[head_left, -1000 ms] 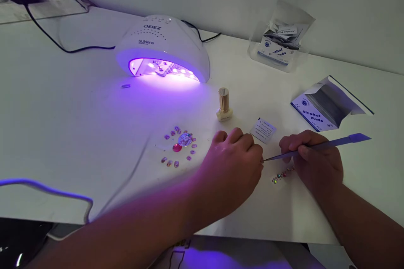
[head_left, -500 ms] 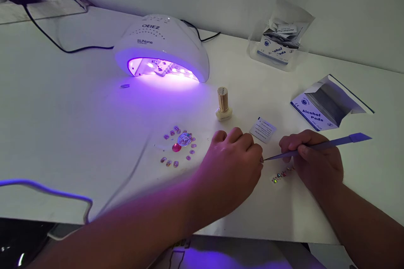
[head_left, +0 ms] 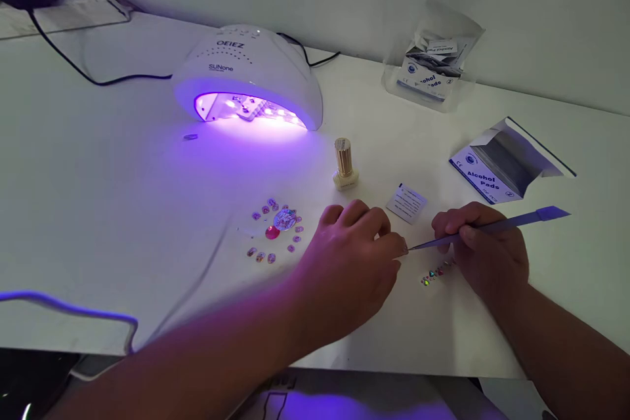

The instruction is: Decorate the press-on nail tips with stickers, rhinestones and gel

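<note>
My left hand (head_left: 354,262) rests palm-down on the white table (head_left: 123,197), fingers curled under, one fingertip stretched toward the right. My right hand (head_left: 485,246) is closed on a thin purple tool (head_left: 492,228); the tool's tip touches a fingernail of my left hand. A short row of tiny coloured gems (head_left: 436,272) lies on the table just under the tool. A cluster of small nail gems (head_left: 275,230) lies left of my left hand.
A lit white UV nail lamp (head_left: 249,75) glows purple at the back. A gold-capped polish bottle (head_left: 344,164) stands near my hands, a small pad sachet (head_left: 406,202) beside it. An alcohol pads box (head_left: 497,161) and a bag of pads (head_left: 433,65) sit right. A cable (head_left: 73,308) runs along the front left edge.
The view has shifted slightly. Both hands keep their places, the tool tip still at my left fingernail.
</note>
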`<state>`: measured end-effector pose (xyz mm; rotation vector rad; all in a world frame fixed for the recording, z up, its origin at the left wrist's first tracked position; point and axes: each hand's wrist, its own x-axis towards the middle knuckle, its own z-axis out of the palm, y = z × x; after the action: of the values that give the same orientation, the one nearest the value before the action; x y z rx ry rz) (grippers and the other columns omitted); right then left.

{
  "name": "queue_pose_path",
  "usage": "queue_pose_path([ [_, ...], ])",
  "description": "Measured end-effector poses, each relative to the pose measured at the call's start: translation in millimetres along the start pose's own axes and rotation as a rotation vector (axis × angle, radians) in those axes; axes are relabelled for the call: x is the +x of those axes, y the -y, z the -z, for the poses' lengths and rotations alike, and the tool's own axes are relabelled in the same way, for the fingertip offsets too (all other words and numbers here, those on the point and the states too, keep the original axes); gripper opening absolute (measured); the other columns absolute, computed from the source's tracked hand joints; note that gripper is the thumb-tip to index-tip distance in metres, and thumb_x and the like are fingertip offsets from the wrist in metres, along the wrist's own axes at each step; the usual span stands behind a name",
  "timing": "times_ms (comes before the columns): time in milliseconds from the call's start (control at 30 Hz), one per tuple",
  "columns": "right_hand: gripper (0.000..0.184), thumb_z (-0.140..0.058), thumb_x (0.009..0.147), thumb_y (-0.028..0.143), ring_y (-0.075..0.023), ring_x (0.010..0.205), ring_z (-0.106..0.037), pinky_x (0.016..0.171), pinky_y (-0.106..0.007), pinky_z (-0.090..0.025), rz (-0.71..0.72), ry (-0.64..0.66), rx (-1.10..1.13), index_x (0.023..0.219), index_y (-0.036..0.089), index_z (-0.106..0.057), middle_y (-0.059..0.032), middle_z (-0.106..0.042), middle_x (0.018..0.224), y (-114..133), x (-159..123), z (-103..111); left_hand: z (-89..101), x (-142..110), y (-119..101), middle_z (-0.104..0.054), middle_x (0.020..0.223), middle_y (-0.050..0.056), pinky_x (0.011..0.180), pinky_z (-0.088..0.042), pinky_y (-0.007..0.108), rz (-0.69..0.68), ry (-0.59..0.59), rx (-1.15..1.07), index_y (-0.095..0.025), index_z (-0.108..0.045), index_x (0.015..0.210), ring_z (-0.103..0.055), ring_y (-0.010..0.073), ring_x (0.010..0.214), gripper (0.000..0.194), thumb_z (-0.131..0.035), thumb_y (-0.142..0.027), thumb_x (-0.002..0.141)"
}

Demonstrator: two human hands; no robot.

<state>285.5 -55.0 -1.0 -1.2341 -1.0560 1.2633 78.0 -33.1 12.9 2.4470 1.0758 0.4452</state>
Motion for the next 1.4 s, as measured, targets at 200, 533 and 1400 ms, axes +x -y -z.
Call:
queue_pose_path([
  [200,0.013,-0.056,0.074,0.015,-0.0151,0.059,-0.054,0.054,-0.03,-0.039,0.001,-0.029,-0.005,0.07,0.021,-0.067,0.0002,-0.061,0.062,-0.8,1.0,-1.4,0.3,-0.9,-0.7,-0.061,0.09,0.004,0.076,-0.04,0.041,-0.017,-0.03,-0.015,-0.023,-0.071,0.093,-0.052,0.0222,0.088,0.017,-0.057,-0.018,0.085],
  [533,0.014,-0.057,0.077,0.016,-0.0151,0.059,-0.055,0.054,-0.031,-0.042,0.015,0.001,0.018,0.071,0.022,-0.068,-0.0002,-0.061,0.063,0.3,1.9,-2.0,0.7,-0.6,-2.1,-0.061,0.089,0.004,0.079,-0.039,0.041,0.012,-0.033,-0.054,-0.021,-0.068,0.091,-0.051,0.0217,0.089,0.012,-0.057,-0.018,0.085],
  [1400,0.01,-0.065,0.081,0.028,-0.0158,0.06,-0.054,0.056,-0.032,-0.042,0.143,0.068,0.072,0.074,0.024,-0.071,-0.002,-0.062,0.064,-3.8,-0.3,-2.0,-1.4,9.7,-9.4,-0.068,0.08,0.003,0.075,-0.032,0.04,0.03,0.063,0.031,-0.021,-0.071,0.085,-0.053,0.0212,0.086,0.02,-0.052,-0.02,0.091],
])
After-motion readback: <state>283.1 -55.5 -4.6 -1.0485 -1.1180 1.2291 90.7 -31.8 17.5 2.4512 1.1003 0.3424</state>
